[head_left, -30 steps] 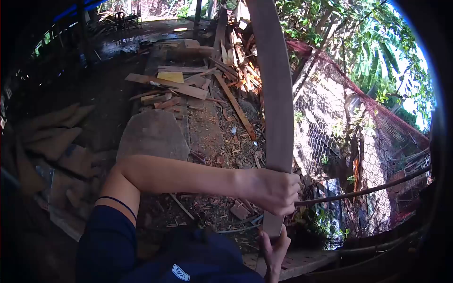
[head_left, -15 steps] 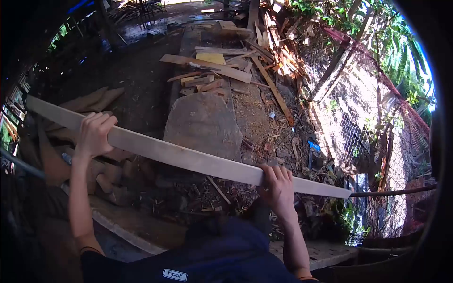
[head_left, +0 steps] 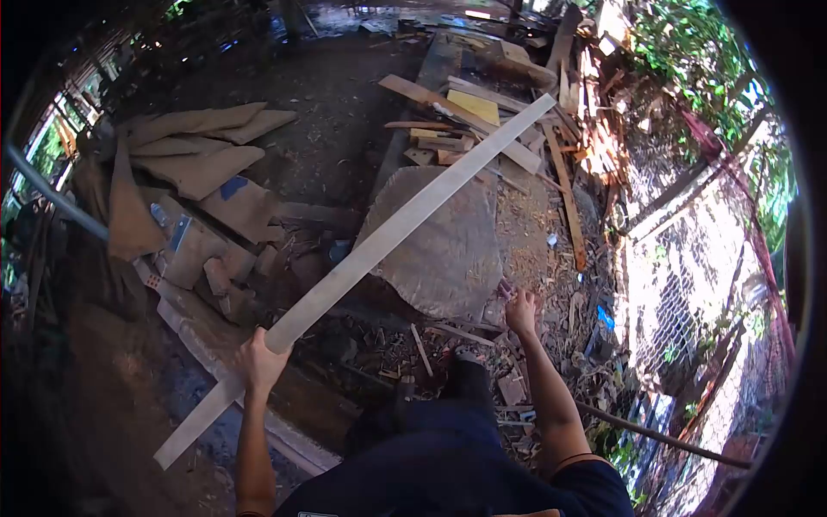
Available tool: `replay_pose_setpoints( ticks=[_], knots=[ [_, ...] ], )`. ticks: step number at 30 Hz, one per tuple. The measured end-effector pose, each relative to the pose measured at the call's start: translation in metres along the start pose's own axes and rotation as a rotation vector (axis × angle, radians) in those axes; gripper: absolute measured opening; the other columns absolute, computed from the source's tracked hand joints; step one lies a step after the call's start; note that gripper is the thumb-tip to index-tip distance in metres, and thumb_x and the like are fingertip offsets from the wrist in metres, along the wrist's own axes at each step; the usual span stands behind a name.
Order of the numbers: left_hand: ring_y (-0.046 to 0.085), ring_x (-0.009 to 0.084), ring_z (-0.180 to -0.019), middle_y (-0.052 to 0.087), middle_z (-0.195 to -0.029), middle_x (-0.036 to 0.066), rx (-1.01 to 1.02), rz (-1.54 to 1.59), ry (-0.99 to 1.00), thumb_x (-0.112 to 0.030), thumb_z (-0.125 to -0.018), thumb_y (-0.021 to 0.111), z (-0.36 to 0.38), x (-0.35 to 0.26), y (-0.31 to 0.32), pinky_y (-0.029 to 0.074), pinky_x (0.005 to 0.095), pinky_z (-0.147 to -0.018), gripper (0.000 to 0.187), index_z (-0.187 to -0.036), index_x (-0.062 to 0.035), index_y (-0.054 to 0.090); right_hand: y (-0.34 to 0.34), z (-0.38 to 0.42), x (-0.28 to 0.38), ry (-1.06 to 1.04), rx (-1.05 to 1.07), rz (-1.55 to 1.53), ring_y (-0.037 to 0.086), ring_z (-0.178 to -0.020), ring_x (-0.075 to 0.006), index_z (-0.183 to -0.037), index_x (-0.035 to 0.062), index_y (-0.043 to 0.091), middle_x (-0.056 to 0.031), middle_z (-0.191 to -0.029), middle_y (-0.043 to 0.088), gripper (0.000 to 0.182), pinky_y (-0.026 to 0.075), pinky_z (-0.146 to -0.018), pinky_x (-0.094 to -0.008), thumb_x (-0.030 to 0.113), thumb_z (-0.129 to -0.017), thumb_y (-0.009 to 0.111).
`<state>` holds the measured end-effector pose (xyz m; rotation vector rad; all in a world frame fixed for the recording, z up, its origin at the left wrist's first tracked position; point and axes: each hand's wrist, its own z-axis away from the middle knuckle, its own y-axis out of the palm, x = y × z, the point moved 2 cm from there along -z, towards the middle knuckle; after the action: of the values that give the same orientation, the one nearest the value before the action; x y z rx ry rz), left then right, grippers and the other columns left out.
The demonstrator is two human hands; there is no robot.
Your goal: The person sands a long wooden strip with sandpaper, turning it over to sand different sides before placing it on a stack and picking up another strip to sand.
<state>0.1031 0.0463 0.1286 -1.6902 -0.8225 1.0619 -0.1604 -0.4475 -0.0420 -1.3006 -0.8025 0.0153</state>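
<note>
A long pale wooden plank (head_left: 392,233) runs diagonally from lower left to upper right across the view. My left hand (head_left: 261,360) grips it near its lower end. My right hand (head_left: 520,312) is off the plank, held out to the right with nothing in it, above wood debris and near the edge of a large rounded slab (head_left: 444,250). The plank's far end reaches over a pile of offcuts (head_left: 469,112).
Wood scraps and shavings litter the dirt ground. Cardboard sheets (head_left: 202,164) lie at the left. A wire mesh fence (head_left: 689,284) with foliage runs along the right. A grey pipe (head_left: 52,194) crosses at far left. A concrete edge (head_left: 224,362) lies below me.
The plank has swung from nearly level across me to a diagonal pointing up right. My right hand has let go of it; my left hand still holds it, now near its lower end.
</note>
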Motion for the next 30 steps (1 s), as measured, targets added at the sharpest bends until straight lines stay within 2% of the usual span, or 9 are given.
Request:
replay_pose_setpoints(
  ticks=[6, 9, 11, 16, 21, 23, 25, 27, 30],
  knots=[
    [0.071, 0.0404, -0.079, 0.072, -0.080, 0.017, 0.073, -0.076, -0.235, -0.039, -0.066, 0.085, 0.050, -0.031, 0.047, 0.053, 0.0536, -0.068, 0.041, -0.087, -0.0101, 0.065, 0.066, -0.038, -0.043, -0.153, 0.322, 0.158, 0.047, -0.128, -0.0435, -0.142, 0.0120, 0.048, -0.0197, -0.143, 0.046, 0.058, 0.039, -0.107, -0.0499, 0.010, -0.085, 0.054],
    [0.071, 0.0404, -0.080, 0.072, -0.081, 0.017, 0.148, -0.143, -0.362, -0.040, -0.067, 0.084, 0.061, -0.068, 0.051, 0.053, 0.0536, -0.070, 0.041, -0.090, -0.0109, 0.066, 0.080, -0.068, -0.042, -0.272, 0.236, 0.069, 0.049, -0.128, -0.0404, -0.142, 0.0142, 0.049, -0.0155, -0.141, 0.050, 0.055, 0.040, -0.107, -0.0486, 0.013, -0.087, 0.056],
    [0.071, 0.0406, -0.082, 0.073, -0.083, 0.017, 0.220, -0.209, -0.408, -0.042, -0.068, 0.083, 0.068, -0.093, 0.055, 0.053, 0.0535, -0.071, 0.042, -0.091, -0.0111, 0.066, 0.080, -0.073, -0.047, -0.120, 0.250, 0.021, 0.050, -0.126, -0.0383, -0.141, 0.0137, 0.051, -0.0130, -0.139, 0.054, 0.052, 0.040, -0.106, -0.0472, 0.017, -0.090, 0.059],
    [0.070, 0.0406, -0.091, 0.073, -0.091, 0.020, 0.438, -0.255, -0.458, -0.047, -0.073, 0.078, 0.068, -0.131, 0.070, 0.051, 0.0556, -0.081, 0.050, -0.105, -0.0111, 0.065, 0.096, -0.087, -0.075, -0.196, 0.148, 0.184, 0.059, -0.105, -0.0364, -0.124, 0.0121, 0.060, -0.0111, -0.115, 0.063, 0.043, 0.052, -0.086, -0.0478, 0.027, -0.085, 0.070],
    [0.070, 0.0414, -0.095, 0.072, -0.100, 0.020, 0.467, -0.300, -0.575, -0.047, -0.075, 0.078, 0.083, -0.148, 0.081, 0.052, 0.0556, -0.082, 0.053, -0.112, -0.0110, 0.062, 0.071, -0.107, -0.074, -0.143, 0.245, 0.074, 0.059, -0.103, -0.0379, -0.112, 0.0112, 0.069, -0.0159, -0.115, 0.062, 0.032, 0.051, -0.086, -0.0486, 0.027, -0.084, 0.071],
    [0.070, 0.0411, -0.095, 0.072, -0.100, 0.019, 0.444, -0.286, -0.586, -0.044, -0.075, 0.079, 0.085, -0.151, 0.079, 0.052, 0.0552, -0.082, 0.051, -0.111, -0.0121, 0.062, 0.077, -0.129, -0.093, -0.193, 0.220, -0.087, 0.065, -0.093, -0.0340, -0.115, 0.0107, 0.070, -0.0161, -0.102, 0.065, 0.037, 0.052, -0.080, -0.0450, 0.027, -0.082, 0.073],
    [0.069, 0.0405, -0.097, 0.072, -0.103, 0.017, 0.465, -0.278, -0.607, -0.043, -0.075, 0.079, 0.087, -0.149, 0.077, 0.052, 0.0556, -0.082, 0.049, -0.110, -0.0137, 0.061, 0.078, -0.153, -0.104, -0.028, 0.225, -0.239, 0.067, -0.081, -0.0288, -0.109, 0.0047, 0.066, -0.0140, -0.087, 0.065, 0.033, 0.052, -0.076, -0.0404, 0.021, -0.081, 0.072],
    [0.069, 0.0402, -0.098, 0.072, -0.105, 0.015, 0.441, -0.275, -0.618, -0.041, -0.076, 0.079, 0.093, -0.140, 0.076, 0.052, 0.0556, -0.082, 0.047, -0.110, -0.0141, 0.061, 0.046, -0.178, -0.081, -0.042, 0.066, -0.434, 0.064, -0.075, -0.0343, -0.094, 0.0011, 0.061, -0.0165, -0.082, 0.064, 0.021, 0.051, -0.074, -0.0441, 0.016, -0.081, 0.067],
    [0.068, 0.0398, -0.099, 0.071, -0.108, 0.012, 0.411, -0.265, -0.618, -0.036, -0.077, 0.078, 0.108, -0.119, 0.073, 0.053, 0.0550, -0.083, 0.042, -0.108, -0.0142, 0.061, -0.012, -0.200, -0.010, -0.067, 0.077, -0.540, 0.063, -0.075, -0.0317, -0.089, 0.0001, 0.055, -0.0167, -0.081, 0.061, 0.014, 0.050, -0.075, -0.0432, 0.009, -0.081, 0.062]
  ],
)
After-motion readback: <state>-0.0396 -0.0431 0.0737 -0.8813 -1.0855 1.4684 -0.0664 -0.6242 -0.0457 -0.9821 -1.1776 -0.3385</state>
